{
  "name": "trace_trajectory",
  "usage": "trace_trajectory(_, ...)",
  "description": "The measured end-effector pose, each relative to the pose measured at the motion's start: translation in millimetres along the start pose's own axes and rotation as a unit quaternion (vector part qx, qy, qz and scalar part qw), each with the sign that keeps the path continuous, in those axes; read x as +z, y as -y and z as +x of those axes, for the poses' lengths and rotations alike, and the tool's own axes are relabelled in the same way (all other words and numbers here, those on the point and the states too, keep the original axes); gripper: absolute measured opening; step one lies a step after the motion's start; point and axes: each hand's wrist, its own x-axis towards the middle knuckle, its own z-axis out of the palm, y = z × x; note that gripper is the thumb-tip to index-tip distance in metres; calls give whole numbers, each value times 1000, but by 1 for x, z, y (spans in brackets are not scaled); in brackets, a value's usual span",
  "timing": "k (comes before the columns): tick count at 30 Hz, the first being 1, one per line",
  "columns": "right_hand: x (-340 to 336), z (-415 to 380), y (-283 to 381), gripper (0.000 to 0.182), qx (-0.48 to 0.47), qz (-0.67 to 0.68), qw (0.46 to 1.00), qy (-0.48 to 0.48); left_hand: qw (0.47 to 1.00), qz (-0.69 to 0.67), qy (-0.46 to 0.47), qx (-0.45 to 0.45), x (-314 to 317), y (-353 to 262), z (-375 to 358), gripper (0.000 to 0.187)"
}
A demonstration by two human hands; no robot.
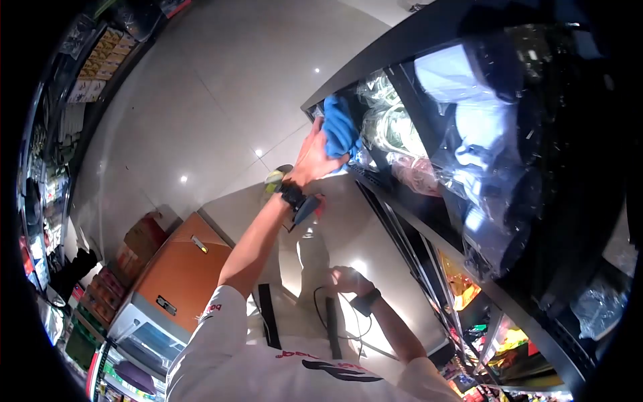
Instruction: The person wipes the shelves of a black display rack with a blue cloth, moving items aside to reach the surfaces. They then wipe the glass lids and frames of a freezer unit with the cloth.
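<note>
My left hand (313, 155) reaches forward, its fingers closed around a bunched blue cloth (341, 130). The cloth lies against the near corner of a dark shelf unit (395, 201), beside clear-wrapped goods (388, 124). A black band with a dark device (298, 201) sits on my left wrist. Closer to my body is my right hand (353, 281), its fingers curled in. Whether anything lies inside them is hidden. A black wristband (366, 303) circles the right wrist, and a thin black cable (370, 321) loops near this hand.
Plastic-wrapped pale items (479, 127) fill the dark shelf on the right. Bright packets (459, 278) lie lower down. An orange-topped cabinet (181, 275) stands at the left, near stocked shelves (100, 67). Shiny tiled floor (221, 127) lies between.
</note>
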Motion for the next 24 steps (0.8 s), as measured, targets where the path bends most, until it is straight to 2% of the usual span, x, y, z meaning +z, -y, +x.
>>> trace_trajectory(1, -1, 13, 0, 62, -88, -60, 988, -114, 996, 4, 47, -82, 4, -1, 11, 91)
trace_trajectory(2, -7, 15, -7, 59, -76, 8, 988, -131, 996, 39, 26, -74, 10, 1, 21, 81)
trace_trajectory(4, -48, 12, 16, 52, -98, 144, 961, -213, 983, 109, 71, -132, -1, -26, 44, 85)
trace_trajectory(5, -64, 16, 22, 48, -133, 158, 941, -267, 983, 174, 18, -47, 14, -6, 47, 97)
trace_trajectory(6, -77, 21, 27, 44, -169, 170, 917, -320, 981, 186, 29, -55, 19, -2, 51, 95)
trace_trajectory(8, -107, 27, 37, 41, -131, 243, 902, -331, 973, 211, 52, -73, 27, -1, 57, 93)
trace_trajectory(10, -131, 38, 42, 35, -173, 202, 876, -401, 968, 234, 32, -81, 27, -9, 62, 90)
trace_trajectory(12, -158, 44, 63, 34, -176, 244, 853, -426, 967, 234, 38, -93, 28, -11, 62, 91)
trace_trajectory(13, -170, 45, 75, 33, -175, 265, 841, -438, 968, 237, 8, -84, 30, -7, 58, 91)
trace_trajectory(14, -180, 48, 83, 33, -160, 275, 840, -440, 969, 232, 20, -77, 29, -5, 52, 91)
trace_trajectory(16, -187, 71, 83, 36, -204, 332, 808, -442, 972, 225, 37, -61, 16, -2, 44, 92)
trace_trajectory(17, -189, 75, 84, 38, -209, 360, 791, -449, 982, 188, 20, -17, 13, 7, 31, 88)
trace_trajectory(18, -192, 77, 89, 40, -214, 389, 772, -455, 985, 150, 86, -24, 0, 6, 20, 85)
trace_trajectory(19, -186, 91, 78, 45, -230, 415, 745, -469, 991, 76, 108, -17, -3, 21, 0, 84)
trace_trajectory(20, -187, 91, 75, 55, -154, 523, 734, -406, 992, 1, 129, -10, -1, 37, -21, 83)
trace_trajectory(22, -189, 89, 89, 61, -153, 680, 648, -307, 973, -178, 132, -68, -3, 28, -67, 86)
trace_trajectory(23, -185, 93, 92, 65, -264, 729, 595, -213, 980, -141, 133, -54, -1, 17, -87, 88)
trace_trajectory(24, -178, 105, 86, 59, -225, 757, 579, -203, 985, -106, 133, -40, 5, 4, -105, 90)
